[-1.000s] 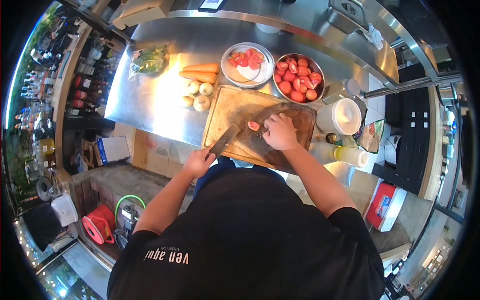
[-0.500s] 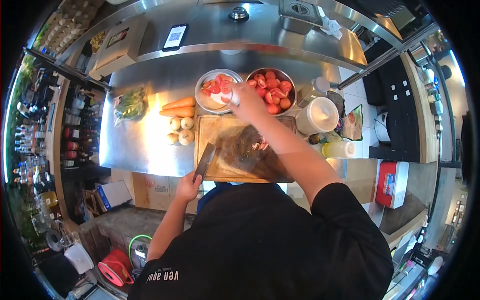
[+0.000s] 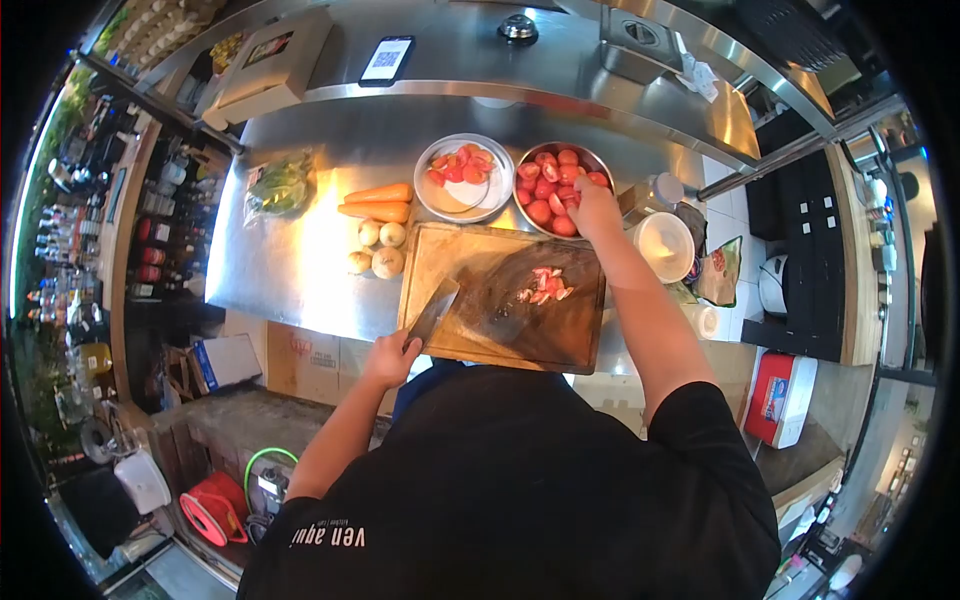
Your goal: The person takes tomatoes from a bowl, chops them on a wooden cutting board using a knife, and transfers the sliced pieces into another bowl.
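Note:
My left hand (image 3: 392, 360) grips the handle of a kitchen knife (image 3: 436, 308), its blade tilted over the left part of a wooden cutting board (image 3: 440, 250). Small chopped tomato pieces (image 3: 547, 286) lie on the board's right half. Over the right rim of a metal bowl (image 3: 530, 222) is my right hand (image 3: 599, 212), its fingers curled against a tomato, which they partly hide. Several tomatoes (image 3: 538, 211), some cut, fill that bowl. Left of it, a round pale container (image 3: 427, 196) holds cut tomato pieces (image 3: 470, 160) around a white piece.
Two carrots (image 3: 377, 203), several onions (image 3: 388, 262) and bagged greens (image 3: 280, 188) lie left on the steel counter (image 3: 250, 270). A lidded tub (image 3: 664, 248) and jars stand right. A phone (image 3: 387, 61) and a bell (image 3: 518, 29) sit on the raised shelf.
My right hand has moved right, from the pale container to the bowl of tomatoes. My left hand keeps hold of the knife. The whole view has shifted slightly.

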A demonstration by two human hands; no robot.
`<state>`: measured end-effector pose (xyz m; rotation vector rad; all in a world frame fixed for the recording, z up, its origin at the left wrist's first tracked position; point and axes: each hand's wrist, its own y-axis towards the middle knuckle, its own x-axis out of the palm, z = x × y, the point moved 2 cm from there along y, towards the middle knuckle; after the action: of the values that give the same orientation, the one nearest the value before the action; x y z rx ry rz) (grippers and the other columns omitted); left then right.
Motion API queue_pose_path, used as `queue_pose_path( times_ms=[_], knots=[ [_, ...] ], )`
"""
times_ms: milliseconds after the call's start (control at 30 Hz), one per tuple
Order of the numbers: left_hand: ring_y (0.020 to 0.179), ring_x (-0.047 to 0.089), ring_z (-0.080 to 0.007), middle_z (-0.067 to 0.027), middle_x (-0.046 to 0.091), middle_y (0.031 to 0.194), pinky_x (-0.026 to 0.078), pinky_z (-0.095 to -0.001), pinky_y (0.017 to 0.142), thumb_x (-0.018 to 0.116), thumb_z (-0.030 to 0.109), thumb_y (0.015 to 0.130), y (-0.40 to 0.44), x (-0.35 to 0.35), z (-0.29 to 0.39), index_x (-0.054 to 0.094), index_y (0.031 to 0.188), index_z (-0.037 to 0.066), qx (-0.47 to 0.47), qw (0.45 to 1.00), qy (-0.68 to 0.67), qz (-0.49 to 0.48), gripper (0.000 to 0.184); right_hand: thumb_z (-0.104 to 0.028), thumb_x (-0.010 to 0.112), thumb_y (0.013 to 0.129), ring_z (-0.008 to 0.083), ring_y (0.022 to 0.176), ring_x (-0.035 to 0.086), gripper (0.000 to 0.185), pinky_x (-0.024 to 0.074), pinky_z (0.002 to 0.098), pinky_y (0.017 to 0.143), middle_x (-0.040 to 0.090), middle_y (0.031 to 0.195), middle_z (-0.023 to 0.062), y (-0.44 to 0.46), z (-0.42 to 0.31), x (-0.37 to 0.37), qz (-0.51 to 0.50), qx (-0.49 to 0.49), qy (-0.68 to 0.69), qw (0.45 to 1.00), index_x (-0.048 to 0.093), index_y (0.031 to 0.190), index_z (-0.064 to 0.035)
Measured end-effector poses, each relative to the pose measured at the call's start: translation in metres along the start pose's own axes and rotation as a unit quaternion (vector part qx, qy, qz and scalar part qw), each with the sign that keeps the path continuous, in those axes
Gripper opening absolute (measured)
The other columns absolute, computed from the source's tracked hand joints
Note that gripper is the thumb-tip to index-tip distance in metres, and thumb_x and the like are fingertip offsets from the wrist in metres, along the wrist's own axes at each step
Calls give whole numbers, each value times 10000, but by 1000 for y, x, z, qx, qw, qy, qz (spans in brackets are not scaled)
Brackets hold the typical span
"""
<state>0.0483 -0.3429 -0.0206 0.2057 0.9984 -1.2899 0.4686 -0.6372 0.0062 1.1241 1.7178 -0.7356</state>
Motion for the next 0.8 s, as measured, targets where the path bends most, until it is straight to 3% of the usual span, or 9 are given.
queue_pose_path(
  times_ms=[200,300,367,433,567,667,733,800],
  knots=[
    [861,711,-540,-307,711,848,546,-592,747,714,342,1047,1,-1,7,661,932,-19,22,999,-24,30,382,-183,835,893,389,937,773,309,622,510,868,782,929,182,-11,-5,-7,-10,-23,83,996,760,1181,-101],
    [863,706,-539,-300,706,834,541,-588,737,710,331,1047,-1,-1,-1,659,931,-17,7,999,-27,37,370,-134,787,907,414,941,780,309,628,496,860,796,975,216,-50,-70,-6,-75,-79,136,985,769,1213,-97],
    [831,706,-522,-289,694,818,524,-573,705,714,338,1056,0,-1,1,669,949,-22,2,999,-30,41,379,-130,731,936,422,914,779,264,628,525,831,790,955,206,-84,-99,32,-155,-161,83,971,765,1191,-76],
    [851,704,-535,-297,702,838,528,-588,720,708,336,1056,0,-1,2,665,946,-15,-4,998,-40,40,370,-141,705,954,414,992,765,255,616,525,896,782,1005,174,-105,-130,62,-215,-195,-29,957,754,1197,-79],
    [872,698,-553,-307,711,866,532,-617,747,692,335,1061,6,3,-3,654,940,-9,2,997,-39,67,367,-180,749,960,398,1097,730,253,588,509,990,761,1087,153,-136,-147,86,-146,-299,-54,942,731,1193,-83],
    [870,695,-555,-308,710,862,534,-628,758,680,333,1064,8,5,-4,640,926,-16,-1,996,-43,82,378,-201,762,982,403,1162,691,249,559,490,1043,742,1140,147,-151,-141,82,-184,-271,32,944,712,1198,-89],
    [871,693,-556,-306,713,864,536,-627,760,680,337,1063,9,7,-2,640,925,-16,9,995,-55,84,381,-176,765,991,411,1125,697,227,568,502,1003,734,1138,159,-157,-126,89,-162,-262,167,936,692,1172,-63],
    [844,705,-540,-309,704,846,545,-580,728,712,300,1051,10,10,2,666,952,-30,27,996,-39,82,347,-160,763,987,416,1108,699,222,569,506,986,733,1136,163,-163,-115,101,-146,-258,194,935,693,1170,-55]
  ],
)
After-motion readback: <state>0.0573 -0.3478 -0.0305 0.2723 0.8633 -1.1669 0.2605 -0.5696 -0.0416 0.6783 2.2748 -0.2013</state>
